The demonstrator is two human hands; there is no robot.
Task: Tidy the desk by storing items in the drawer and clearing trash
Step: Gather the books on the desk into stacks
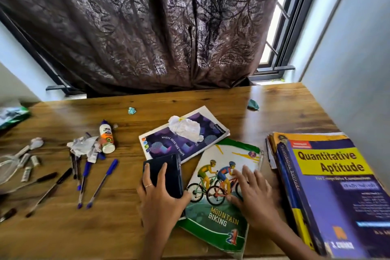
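Observation:
My left hand point(157, 196) grips a dark phone point(166, 172) that lies on the wooden desk point(63, 236), fingers over its top and thumb on its right edge. My right hand point(253, 193) lies flat, fingers spread, on the "Mountain Biking" notebook point(219, 213). Behind them a purple notebook point(168, 143) carries a crumpled white paper point(185, 127). Two small teal paper balls point(132, 110) point(253, 104) sit near the back edge. Several blue and dark pens point(101, 183) lie at the left beside a glue bottle point(106, 136) and crumpled wrappers point(83, 145).
A stack of thick books point(329, 192) topped by "Quantitative Aptitude" stands against the right wall. At the far left lie a white cable point(8, 167), small tubes point(27, 172) and a green packet point(12, 114). A dark curtain point(147, 27) hangs behind the desk.

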